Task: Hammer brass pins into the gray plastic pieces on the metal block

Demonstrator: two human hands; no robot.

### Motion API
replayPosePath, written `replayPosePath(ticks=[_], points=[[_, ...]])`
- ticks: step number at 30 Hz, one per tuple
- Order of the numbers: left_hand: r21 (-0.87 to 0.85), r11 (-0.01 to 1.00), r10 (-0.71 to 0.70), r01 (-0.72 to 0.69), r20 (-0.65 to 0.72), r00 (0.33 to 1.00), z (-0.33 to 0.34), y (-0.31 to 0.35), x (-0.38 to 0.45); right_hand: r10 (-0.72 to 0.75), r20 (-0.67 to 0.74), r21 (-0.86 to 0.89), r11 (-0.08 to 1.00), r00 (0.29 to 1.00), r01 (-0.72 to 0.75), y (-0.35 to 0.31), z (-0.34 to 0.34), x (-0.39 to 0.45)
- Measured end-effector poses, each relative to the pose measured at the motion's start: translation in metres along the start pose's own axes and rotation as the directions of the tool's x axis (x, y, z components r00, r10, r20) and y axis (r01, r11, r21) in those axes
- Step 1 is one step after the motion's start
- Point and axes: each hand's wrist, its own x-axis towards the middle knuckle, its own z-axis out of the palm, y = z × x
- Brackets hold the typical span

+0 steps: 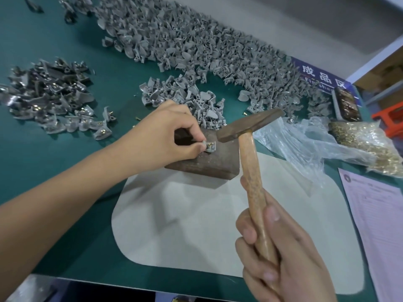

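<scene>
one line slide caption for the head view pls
Left hand pinches gray piece on metal block; right hand raises hammer.

We are at a small factory assembly station. Our green-covered bench (65, 153) carries a huge heap of identical gray plastic pieces (185, 38), a separate pile of darker parts with brass fittings (52, 99), a bag of brass pins (368, 144), a blue sign with Chinese characters (320, 75) and a printed form (379, 214).
</scene>
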Motion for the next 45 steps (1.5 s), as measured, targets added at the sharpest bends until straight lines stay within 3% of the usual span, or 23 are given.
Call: replayPosePath(ticks=[16,45], points=[[0.010,1.000,0.007,-0.007,-0.008,1.000,0.000,0.001,0.001,-0.038,0.032,-0.184,0.982,0.999,0.044,0.002,-0.001,0.004],[0.014,1.000,-0.013,0.013,0.002,1.000,-0.002,0.001,0.000,-0.093,0.027,-0.243,0.965,0.995,0.097,0.012,-0.001,0.004]])
